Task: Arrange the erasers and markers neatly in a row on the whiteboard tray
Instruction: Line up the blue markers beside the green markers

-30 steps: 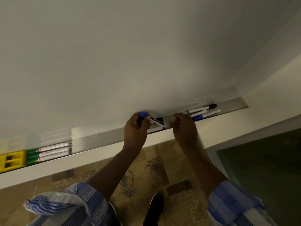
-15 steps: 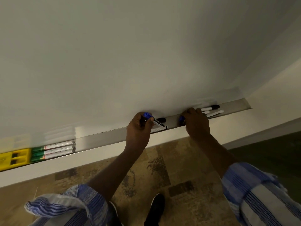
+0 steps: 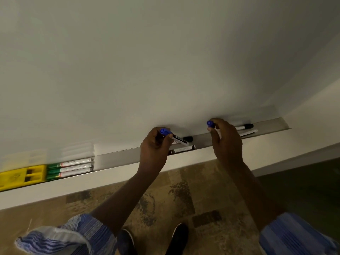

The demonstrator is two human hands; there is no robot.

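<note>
The metal whiteboard tray point(image 3: 117, 156) runs from lower left to upper right. My left hand point(image 3: 154, 148) grips a blue-capped marker point(image 3: 174, 138) tilted over the tray's middle. Under it lie a black-capped marker point(image 3: 188, 138) and a dark-capped marker point(image 3: 182, 149). My right hand point(image 3: 227, 140) holds another blue-capped marker point(image 3: 210, 123), lifted above the tray. Just right of that hand lie a black-capped marker point(image 3: 245, 127) and a white marker point(image 3: 247, 133). Far left, three green-capped markers point(image 3: 70, 167) lie side by side beside a yellow eraser point(image 3: 22, 176).
The whiteboard point(image 3: 165, 61) fills the upper view. A white ledge point(image 3: 92, 183) runs below the tray. Beneath are patterned carpet point(image 3: 184, 196), my shoes point(image 3: 176, 238) and striped sleeves. A dark green surface point(image 3: 303, 184) lies at the right.
My right hand reached right to the markers at the tray's end, closed on a blue-capped one and lifted it. My left hand kept holding its blue-capped marker.
</note>
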